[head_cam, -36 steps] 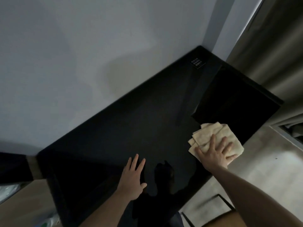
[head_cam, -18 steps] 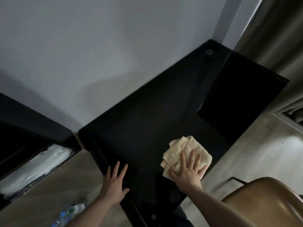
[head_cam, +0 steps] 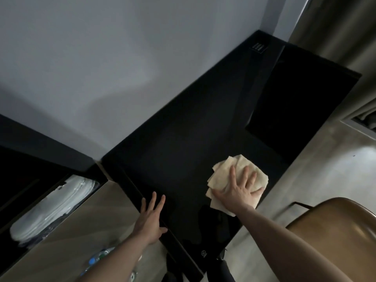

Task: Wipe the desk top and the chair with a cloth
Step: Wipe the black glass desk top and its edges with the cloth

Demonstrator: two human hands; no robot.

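A glossy black bench (head_cam: pixel 183 143) ran diagonally from the lower middle of the view toward the far corner, where it met a pale grey wall (head_cam: pixel 122 58). The right hand (head_cam: pixel 237 193) lay flat on a folded beige cloth (head_cam: pixel 230 169), fingers straight and spread, palm pressing the cloth down onto the bench near its right edge. The cloth was crumpled into several loose layers, its corners sticking out past the fingers on the far side and beneath the wrist. The left hand (head_cam: pixel 151 217) rested on the left edge of the bench, fingers extended and slightly apart, thumb on the dark surface, gripping nothing. The two hands were well apart, with bare dark surface between them.

A brown chair (head_cam: pixel 333 231) with a rounded, shiny back stood at the lower right, beside the bench's right edge, on a grey floor (head_cam: pixel 325 169). A small light-marked panel (head_cam: pixel 258 47) sat in the bench's far corner. To the left, a lower wooden surface (head_cam: pixel 67 241) adjoined the bench, with white folded material (head_cam: pixel 55 206) lying in a dark recess beyond it. A clear plastic bottle with a blue cap (head_cam: pixel 95 259) lay near the left forearm. Drab curtains (head_cam: pixel 335 27) hung at the upper right.
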